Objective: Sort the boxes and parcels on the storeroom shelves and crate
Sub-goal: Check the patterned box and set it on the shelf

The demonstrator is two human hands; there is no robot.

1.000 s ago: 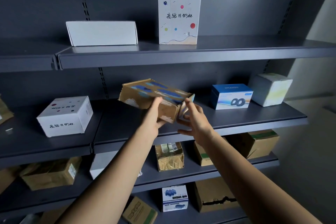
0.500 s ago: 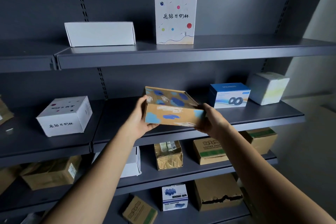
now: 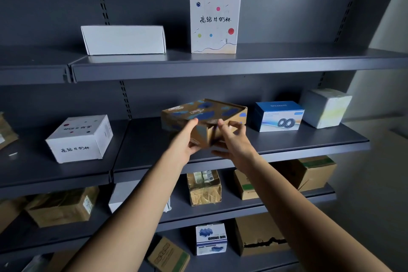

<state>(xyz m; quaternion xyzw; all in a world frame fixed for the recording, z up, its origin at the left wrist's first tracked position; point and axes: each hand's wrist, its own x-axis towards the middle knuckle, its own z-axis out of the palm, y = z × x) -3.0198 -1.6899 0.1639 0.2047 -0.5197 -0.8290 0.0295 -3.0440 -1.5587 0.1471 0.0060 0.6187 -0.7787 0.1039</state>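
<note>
Head view: I see the left hand (image 3: 185,142) and right hand (image 3: 234,140) gripping the blue-spotted box (image 3: 207,112), now swung end-on over the middle shelf (image 3: 150,139), so it looks nearly placed.

Middle shelf (image 3: 154,146): an open, bare run lies between the white printed box (image 3: 79,139) at left and the patterned cardboard box (image 3: 205,115) at centre, reachable from the front edge. To the right, the gap to the speaker box (image 3: 279,116) is narrow, and the white cube box (image 3: 326,108) stands just beyond. Upper shelf (image 3: 309,55): bare to the right of the tall printed box (image 3: 214,24); the flat white box (image 3: 123,40) occupies the left part. The upper shelf's front lip limits headroom.
</note>
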